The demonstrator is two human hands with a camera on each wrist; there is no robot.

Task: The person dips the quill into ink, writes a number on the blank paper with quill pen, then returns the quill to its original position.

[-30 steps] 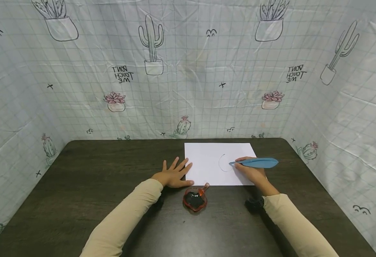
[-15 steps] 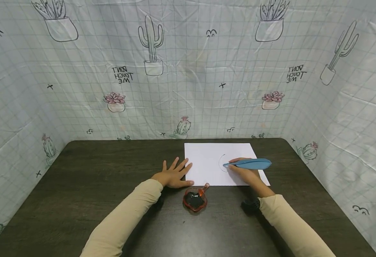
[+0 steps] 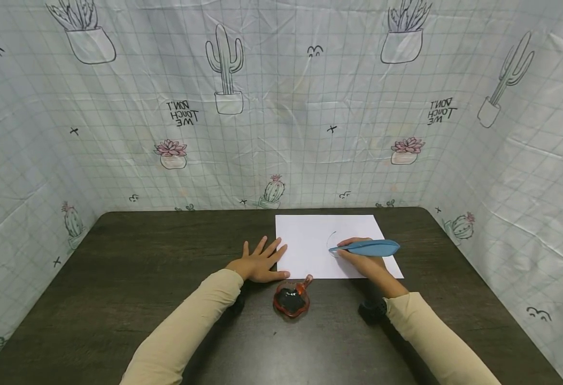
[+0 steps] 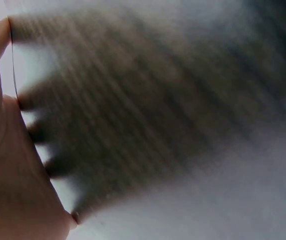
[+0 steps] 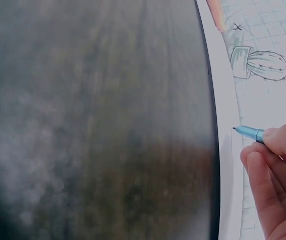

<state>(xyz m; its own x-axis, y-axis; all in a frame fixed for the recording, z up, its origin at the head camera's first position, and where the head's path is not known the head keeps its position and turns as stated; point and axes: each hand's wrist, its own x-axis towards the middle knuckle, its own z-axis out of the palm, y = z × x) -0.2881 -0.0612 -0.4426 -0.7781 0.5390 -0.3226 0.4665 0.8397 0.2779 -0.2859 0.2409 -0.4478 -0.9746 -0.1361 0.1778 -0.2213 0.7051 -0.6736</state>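
Observation:
A blue feather pen [image 3: 372, 247] is pinched between the thumb and fingers of my right hand [image 3: 365, 262], its tip near a thin curved line drawn on the white paper [image 3: 305, 246]. In the right wrist view the tapered pen tip [image 5: 248, 132] shows beyond the right hand's fingertips. My left hand [image 3: 258, 266] lies flat with spread fingers, its fingertips over the left edge of the paper. The left wrist view catches only part of the left hand [image 4: 12, 165] at its edge.
In front of the paper stands a small red glass dish [image 3: 292, 299] with a dark content and a short handle. The dark wooden table [image 3: 141, 299] ends at a cactus-printed cloth [image 3: 281, 133] behind and at the sides. Near the right wrist is a black object [image 3: 371, 311].
My right hand has moved left over the paper with the feather pen, mostly in the first half second. The left hand, paper and red dish have stayed in place.

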